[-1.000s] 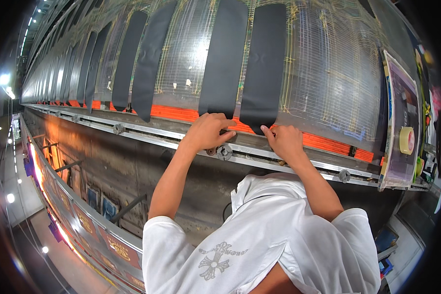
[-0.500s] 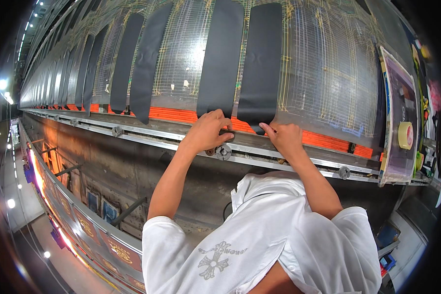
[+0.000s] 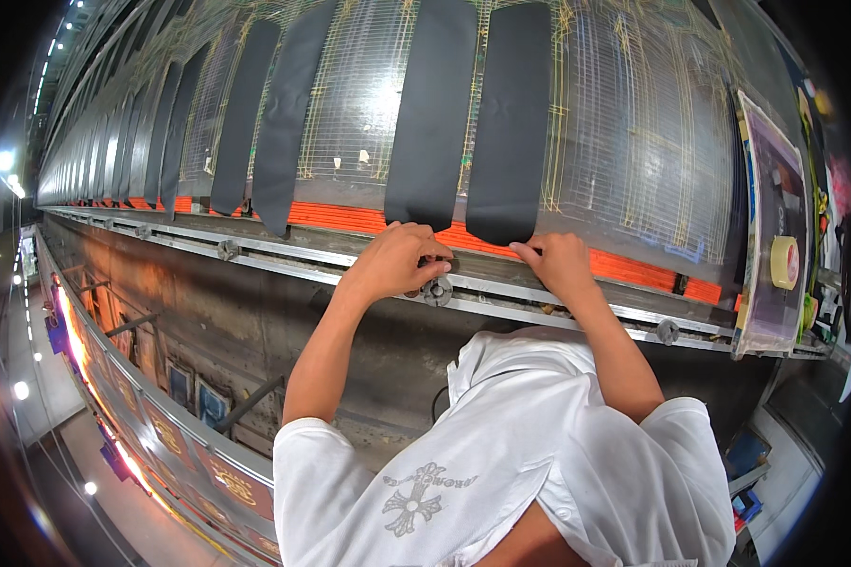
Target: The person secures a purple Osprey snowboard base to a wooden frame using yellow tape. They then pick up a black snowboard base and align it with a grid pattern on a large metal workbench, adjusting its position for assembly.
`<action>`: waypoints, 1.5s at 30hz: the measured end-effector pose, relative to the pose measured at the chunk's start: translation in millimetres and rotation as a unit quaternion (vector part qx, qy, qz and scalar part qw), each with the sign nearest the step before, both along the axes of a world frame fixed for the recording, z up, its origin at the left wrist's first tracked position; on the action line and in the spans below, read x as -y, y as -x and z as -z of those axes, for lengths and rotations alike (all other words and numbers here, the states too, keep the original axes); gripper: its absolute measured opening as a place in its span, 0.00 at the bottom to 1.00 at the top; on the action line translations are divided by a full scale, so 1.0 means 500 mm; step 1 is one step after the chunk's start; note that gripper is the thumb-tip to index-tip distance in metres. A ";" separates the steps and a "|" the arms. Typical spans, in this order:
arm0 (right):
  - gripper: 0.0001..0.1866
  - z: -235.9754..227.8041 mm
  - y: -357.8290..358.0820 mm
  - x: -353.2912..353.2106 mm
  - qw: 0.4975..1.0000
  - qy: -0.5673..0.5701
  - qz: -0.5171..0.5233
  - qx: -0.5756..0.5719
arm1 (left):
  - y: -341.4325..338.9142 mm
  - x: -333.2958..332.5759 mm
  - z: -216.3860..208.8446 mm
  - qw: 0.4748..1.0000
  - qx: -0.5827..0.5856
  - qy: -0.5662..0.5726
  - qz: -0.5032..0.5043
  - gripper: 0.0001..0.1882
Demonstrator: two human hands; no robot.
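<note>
The fisheye view bends the long machine frame into an arc, and its far left end shrinks into glare and darkness where nothing can be told apart. The person's white shirt fills the lower middle and hides whatever lies beneath the metal rail there. The fingertips of both hands are tucked against the lower ends of the strips, so how tightly they pinch is hard to read.

The left hand is curled, its fingers bent over the bottom edge of the left black strip, just above a small round metal knob on the rail; whether it truly clamps the strip or only presses on it cannot be told. The right hand has thumb and forefinger drawn together at the rounded lower end of the right black strip, seemingly nipping its edge.

Both strips hang side by side, close but apart, over the wire mesh panel, their lower ends reaching the orange band along the panel's bottom edge. More black strips hang further left. At the right end of the frame a roll of tape sits against a printed sheet, partly cut off by the dark rim.
</note>
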State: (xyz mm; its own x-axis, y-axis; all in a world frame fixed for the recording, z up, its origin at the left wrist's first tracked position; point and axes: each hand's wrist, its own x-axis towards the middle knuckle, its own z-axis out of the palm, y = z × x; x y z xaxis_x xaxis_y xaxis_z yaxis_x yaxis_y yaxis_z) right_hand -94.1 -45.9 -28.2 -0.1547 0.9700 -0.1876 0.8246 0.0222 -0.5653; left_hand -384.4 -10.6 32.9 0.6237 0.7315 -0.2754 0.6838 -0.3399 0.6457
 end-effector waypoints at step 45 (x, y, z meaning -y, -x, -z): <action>0.15 -0.063 0.669 -0.134 0.975 -0.010 -0.176 -0.137 | 0.558 -0.122 0.042 0.989 -0.123 -0.071 -0.041 0.16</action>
State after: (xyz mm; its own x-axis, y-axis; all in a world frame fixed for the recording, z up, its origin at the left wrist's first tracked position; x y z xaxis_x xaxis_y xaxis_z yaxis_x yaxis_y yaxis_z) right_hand -428.7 21.3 3.1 -0.5201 0.8509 -0.0744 0.5818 0.2891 -0.7602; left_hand -663.2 50.4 11.7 0.4876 0.8186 -0.3036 0.8435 -0.3520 0.4058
